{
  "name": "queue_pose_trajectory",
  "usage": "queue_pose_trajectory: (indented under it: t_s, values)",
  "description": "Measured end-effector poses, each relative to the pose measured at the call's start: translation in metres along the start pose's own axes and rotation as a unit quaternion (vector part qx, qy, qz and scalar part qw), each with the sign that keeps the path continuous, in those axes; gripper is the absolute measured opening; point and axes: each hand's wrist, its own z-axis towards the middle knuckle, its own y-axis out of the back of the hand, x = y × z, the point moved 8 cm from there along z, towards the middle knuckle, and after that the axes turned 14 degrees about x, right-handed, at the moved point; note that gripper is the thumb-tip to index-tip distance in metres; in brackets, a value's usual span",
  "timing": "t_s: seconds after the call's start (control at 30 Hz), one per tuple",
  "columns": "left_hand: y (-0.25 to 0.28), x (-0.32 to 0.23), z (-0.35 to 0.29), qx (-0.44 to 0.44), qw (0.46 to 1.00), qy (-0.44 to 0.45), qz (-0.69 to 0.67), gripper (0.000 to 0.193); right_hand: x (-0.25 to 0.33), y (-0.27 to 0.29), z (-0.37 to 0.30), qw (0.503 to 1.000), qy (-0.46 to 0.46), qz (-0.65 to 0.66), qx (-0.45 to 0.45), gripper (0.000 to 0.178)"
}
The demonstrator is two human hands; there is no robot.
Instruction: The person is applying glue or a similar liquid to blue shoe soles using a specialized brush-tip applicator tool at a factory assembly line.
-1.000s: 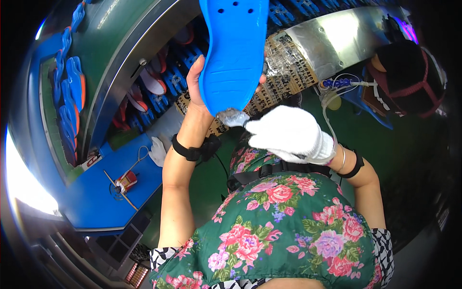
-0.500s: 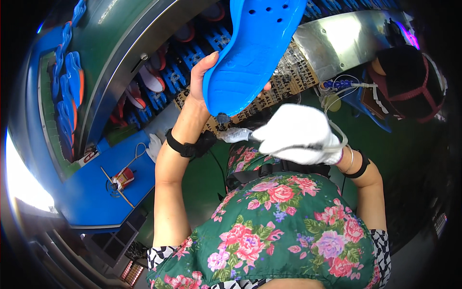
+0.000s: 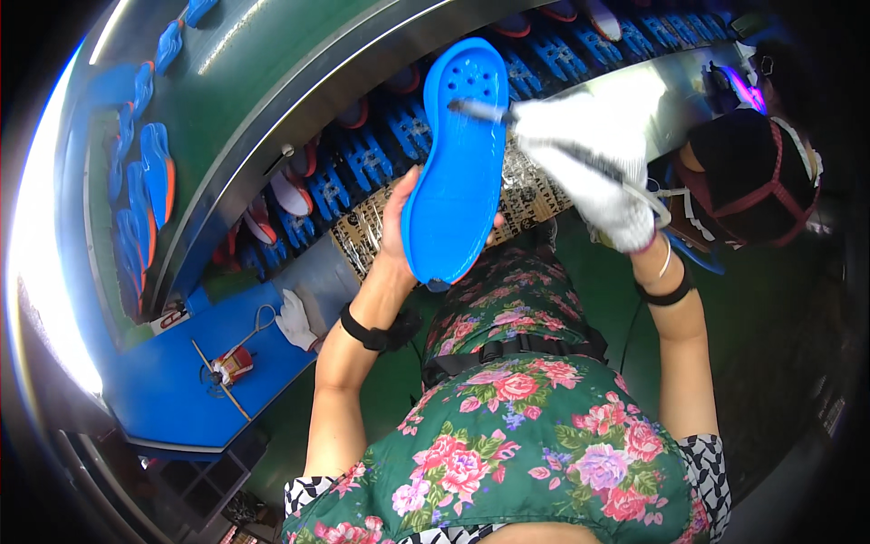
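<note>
My left hand (image 3: pixel 397 222) grips a blue shoe sole (image 3: pixel 458 195) from beneath, thumb on its left edge and a fingertip showing at its right edge. The sole's inner face is turned up, wet-looking, with several small holes in the wide far end. In a white glove, my right hand (image 3: pixel 589 150) is closed around a slim brush (image 3: pixel 482 111). Its dark tip lies over the sole's far part, just below the holes; a thin tube runs along the glove toward the wrist. Motion blurs the glove somewhat.
A curved conveyor ahead carries blue racks (image 3: pixel 367 159) and pale and red soles. Taped cardboard (image 3: pixel 530 201) covers its near edge. More blue-orange soles (image 3: pixel 156 172) stand at left. The blue table (image 3: pixel 163 390) holds a white glove (image 3: pixel 294 319) and red container (image 3: pixel 234 364). Another person (image 3: pixel 739 177) is at right.
The sole has come lower and its whole length now shows. My right hand has moved up and away, taking the brush from beside the near end onto the far end.
</note>
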Motion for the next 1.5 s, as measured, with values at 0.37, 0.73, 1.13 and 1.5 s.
queue_pose_trajectory:
  t_s: [0.37,0.73,1.13,1.5]
  values:
    - [-0.024,-0.022,-0.039,0.010,0.995,-0.088,0.046,0.117,0.063,-0.064,-0.026,0.931,0.046,0.291,0.217,0.019]
    - [-0.120,-0.229,-0.096,0.146,0.927,-0.346,-0.017,0.116,-0.017,-0.086,-0.039,0.857,-0.233,0.457,0.047,0.019]
    - [-0.102,-0.276,-0.192,-0.195,0.662,-0.589,0.421,0.044,-0.050,-0.126,-0.077,0.845,-0.286,0.451,0.044,0.020]
    - [-0.127,-0.177,0.017,-0.301,0.357,-0.323,0.823,0.052,-0.087,-0.111,-0.115,0.778,-0.321,0.536,-0.061,0.019]
